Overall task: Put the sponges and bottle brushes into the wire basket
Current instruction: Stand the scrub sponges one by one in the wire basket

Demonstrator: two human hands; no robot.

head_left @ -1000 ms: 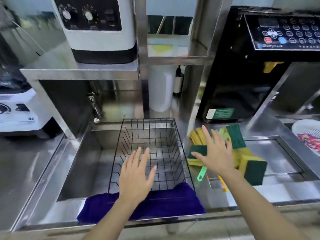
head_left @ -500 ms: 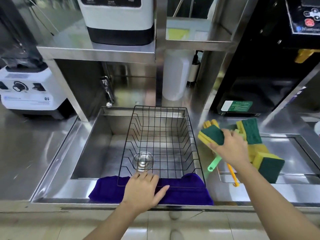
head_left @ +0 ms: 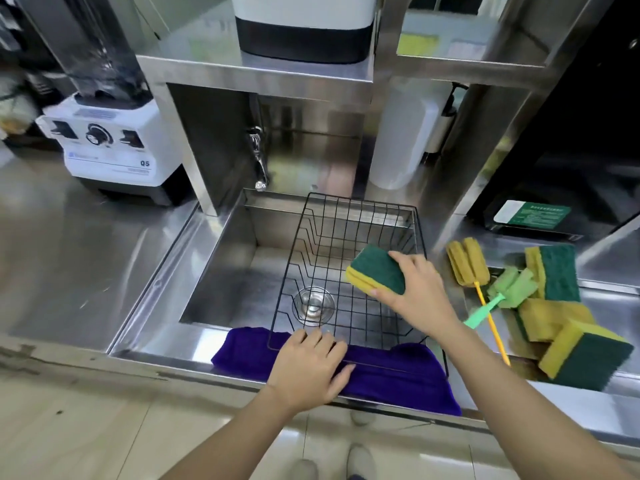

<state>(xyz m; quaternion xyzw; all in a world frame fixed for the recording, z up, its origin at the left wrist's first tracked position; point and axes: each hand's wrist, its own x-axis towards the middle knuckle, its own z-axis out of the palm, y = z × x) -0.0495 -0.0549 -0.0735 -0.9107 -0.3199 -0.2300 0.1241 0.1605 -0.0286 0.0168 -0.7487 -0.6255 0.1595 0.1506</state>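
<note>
A black wire basket [head_left: 332, 216] sits in the steel sink with nothing in it. My right hand [head_left: 420, 296] holds a yellow-and-green sponge [head_left: 377, 270] above the basket's right side. My left hand [head_left: 311, 367] rests on the basket's near rim, over a purple cloth [head_left: 391, 375]; its fingers curl at the wire. To the right of the sink lie three more sponges [head_left: 557, 271] [head_left: 547, 318] [head_left: 585, 355], a yellow bottle brush [head_left: 467, 261] with an orange handle, and a green bottle brush [head_left: 509, 289].
A tap [head_left: 258, 157] hangs over the sink's back left. A white blender base [head_left: 110, 150] stands on the left counter. A white bottle [head_left: 401, 140] stands behind the basket. A black machine [head_left: 568, 168] sits at the right. The sink drain [head_left: 313, 303] shows through the basket.
My right hand has lifted one sponge off the pile and carried it left, over the basket. My left hand has settled on the basket's near rim.
</note>
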